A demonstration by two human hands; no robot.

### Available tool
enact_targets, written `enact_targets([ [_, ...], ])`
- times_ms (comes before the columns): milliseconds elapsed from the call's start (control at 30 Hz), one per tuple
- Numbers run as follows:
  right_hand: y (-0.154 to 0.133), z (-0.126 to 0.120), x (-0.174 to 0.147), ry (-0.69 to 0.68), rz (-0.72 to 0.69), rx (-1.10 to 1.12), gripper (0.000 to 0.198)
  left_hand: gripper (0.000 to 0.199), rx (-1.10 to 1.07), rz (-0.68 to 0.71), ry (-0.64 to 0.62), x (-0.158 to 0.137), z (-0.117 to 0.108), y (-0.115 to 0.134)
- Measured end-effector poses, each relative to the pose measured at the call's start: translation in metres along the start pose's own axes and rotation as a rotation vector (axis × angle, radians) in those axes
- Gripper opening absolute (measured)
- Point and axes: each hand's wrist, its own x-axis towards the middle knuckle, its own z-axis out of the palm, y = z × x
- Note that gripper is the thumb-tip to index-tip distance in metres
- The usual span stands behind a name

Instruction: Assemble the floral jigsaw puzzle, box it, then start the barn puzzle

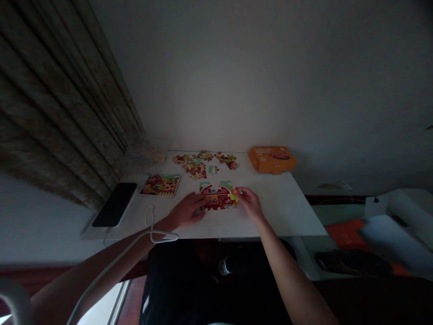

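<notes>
A partly joined jigsaw puzzle (216,201) showing a red barn lies on the white table in front of me. My left hand (188,210) rests at its left edge, fingers stretched out over the border, holding nothing. At the right edge, my right hand (249,201) pinches a small puzzle piece (238,191) against the joined part; whether it is locked in I cannot tell. One loose pale-green puzzle piece (213,170) lies just beyond the barn. Farther back is a spread of loose puzzle pieces (194,168). The reference picture card (160,185) lies flat to the left.
An orange puzzle box (272,159) stands at the back right of the table (280,212). A black phone (115,204) lies at the left edge, with a white cable (151,230) looping over my left forearm. Clear plastic wrap (146,151) sits by the curtain (67,99).
</notes>
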Motion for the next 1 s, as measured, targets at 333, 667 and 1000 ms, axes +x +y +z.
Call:
enact_targets([
  [333, -0.025, 0.029, -0.042, -0.267, -0.338, -0.576, 0.014, 0.045, 0.026, -0.04, -0.021, -0.001, 0.002, 0.002],
  [667, -0.036, 0.029, -0.049, -0.343, -0.446, -0.863, 0.028, 0.043, 0.014, -0.043, 0.011, 0.0, 0.0, 0.006],
  [1000, -0.036, 0.032, -0.05, -0.318, -0.461, -0.876, 0.023, 0.043, 0.034, -0.036, -0.004, -0.001, 0.003, 0.003],
])
